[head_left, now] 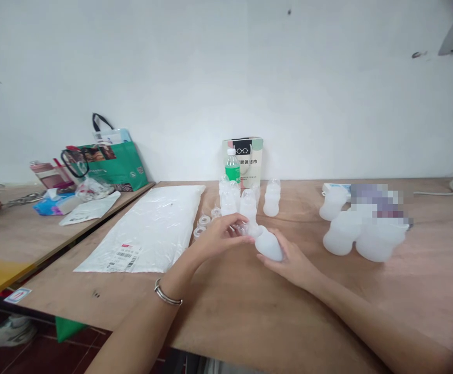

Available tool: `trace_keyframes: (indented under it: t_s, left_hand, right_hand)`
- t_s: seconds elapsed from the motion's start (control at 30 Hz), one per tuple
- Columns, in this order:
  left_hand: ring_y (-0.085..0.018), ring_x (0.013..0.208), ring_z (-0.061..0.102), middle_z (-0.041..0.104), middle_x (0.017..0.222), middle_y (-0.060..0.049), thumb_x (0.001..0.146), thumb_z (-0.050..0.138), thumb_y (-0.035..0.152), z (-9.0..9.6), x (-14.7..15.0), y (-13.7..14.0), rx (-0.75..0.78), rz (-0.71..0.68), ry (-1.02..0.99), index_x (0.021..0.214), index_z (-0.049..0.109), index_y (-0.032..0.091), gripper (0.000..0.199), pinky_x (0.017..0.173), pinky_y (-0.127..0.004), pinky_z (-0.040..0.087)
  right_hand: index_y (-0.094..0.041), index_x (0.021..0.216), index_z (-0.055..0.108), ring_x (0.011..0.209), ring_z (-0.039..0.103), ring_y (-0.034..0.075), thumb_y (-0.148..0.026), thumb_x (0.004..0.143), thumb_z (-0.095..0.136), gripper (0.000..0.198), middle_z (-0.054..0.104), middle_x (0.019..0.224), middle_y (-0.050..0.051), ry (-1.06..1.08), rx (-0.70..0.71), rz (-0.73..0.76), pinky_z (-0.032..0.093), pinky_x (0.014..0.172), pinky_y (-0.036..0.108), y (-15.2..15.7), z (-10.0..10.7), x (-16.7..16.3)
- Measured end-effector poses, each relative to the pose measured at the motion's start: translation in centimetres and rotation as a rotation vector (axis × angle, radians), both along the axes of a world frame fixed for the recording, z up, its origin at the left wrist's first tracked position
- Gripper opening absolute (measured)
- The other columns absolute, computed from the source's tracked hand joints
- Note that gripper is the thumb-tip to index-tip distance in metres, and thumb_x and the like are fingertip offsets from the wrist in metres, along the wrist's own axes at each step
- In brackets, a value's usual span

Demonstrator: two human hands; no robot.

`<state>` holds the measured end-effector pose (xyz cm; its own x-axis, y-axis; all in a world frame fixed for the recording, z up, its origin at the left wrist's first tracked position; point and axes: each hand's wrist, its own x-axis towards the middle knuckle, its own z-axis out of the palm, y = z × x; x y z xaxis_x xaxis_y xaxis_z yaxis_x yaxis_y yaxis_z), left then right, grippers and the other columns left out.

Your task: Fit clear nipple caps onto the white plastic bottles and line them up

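Observation:
My right hand is wrapped round a frosted white baby bottle, tilted with its mouth toward the left. My left hand pinches a clear bottle top at that mouth; my fingers partly hide where the two meet. Just behind my hands stand several capped baby bottles with clear domes, and one more capped bottle is a little to their right. Several clear nipple rings lie to the left of my left hand. On the right side are several bottles without tops.
A large white plastic parcel lies to the left. By the wall are a green-labelled drink bottle and a paper bag. A green tote bag and a tissue pack occupy the left table. A cable runs along the right back.

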<state>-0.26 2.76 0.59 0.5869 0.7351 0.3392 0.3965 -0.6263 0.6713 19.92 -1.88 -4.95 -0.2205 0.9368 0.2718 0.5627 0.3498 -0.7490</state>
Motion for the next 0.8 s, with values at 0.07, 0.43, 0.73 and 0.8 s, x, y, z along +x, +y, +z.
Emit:
trace_keyframes:
  t_s: [0.07, 0.43, 0.73, 0.8]
  left_hand:
    - [-0.014, 0.079, 0.057, 0.064, 0.093, -0.003, 0.071, 0.064, 0.047, -0.4, 0.3, 0.0, -0.026, -0.015, -0.001, 0.103, 0.059, 0.02, 0.042, 0.07, -0.025, 0.045]
    - [-0.016, 0.079, 0.059, 0.066, 0.087, -0.002, 0.073, 0.061, 0.048, -1.2, 0.9, -0.4, -0.115, -0.025, 0.058, 0.095, 0.063, 0.019, 0.036, 0.069, -0.026, 0.045]
    - [-0.02, 0.11, 0.051, 0.057, 0.119, -0.005, 0.077, 0.063, 0.027, -0.8, 0.2, -0.3, -0.077, -0.325, -0.075, 0.117, 0.055, 0.026, 0.04, 0.096, -0.036, 0.039]
    - [-0.022, 0.121, 0.042, 0.049, 0.129, -0.005, 0.078, 0.061, 0.026, -0.4, 0.1, -0.7, -0.049, -0.36, -0.083, 0.122, 0.051, 0.029, 0.045, 0.102, -0.04, 0.033]
  right_hand:
    - [-0.028, 0.113, 0.041, 0.077, 0.059, 0.019, -0.033, 0.077, 0.055, 0.039, 0.062, 0.092, 0.0, -0.027, 0.008, -0.026, 0.046, 0.066, 0.031, -0.2, 0.0, -0.1]
    - [-0.023, 0.121, 0.043, 0.09, 0.059, 0.028, -0.025, 0.074, 0.053, 0.049, 0.061, 0.109, 0.008, -0.558, 0.224, -0.121, 0.043, 0.064, 0.034, -1.2, 0.9, 1.4]
    - [-0.027, 0.111, 0.047, 0.08, 0.061, 0.021, -0.028, 0.074, 0.055, 0.038, 0.064, 0.093, 0.0, -0.198, 0.0, 0.047, 0.044, 0.064, 0.029, -1.6, 1.9, 1.0]
    - [-0.026, 0.11, 0.048, 0.081, 0.061, 0.021, -0.03, 0.074, 0.056, 0.037, 0.064, 0.095, 0.001, -0.13, 0.008, 0.052, 0.044, 0.065, 0.03, -1.5, 1.8, 0.9]
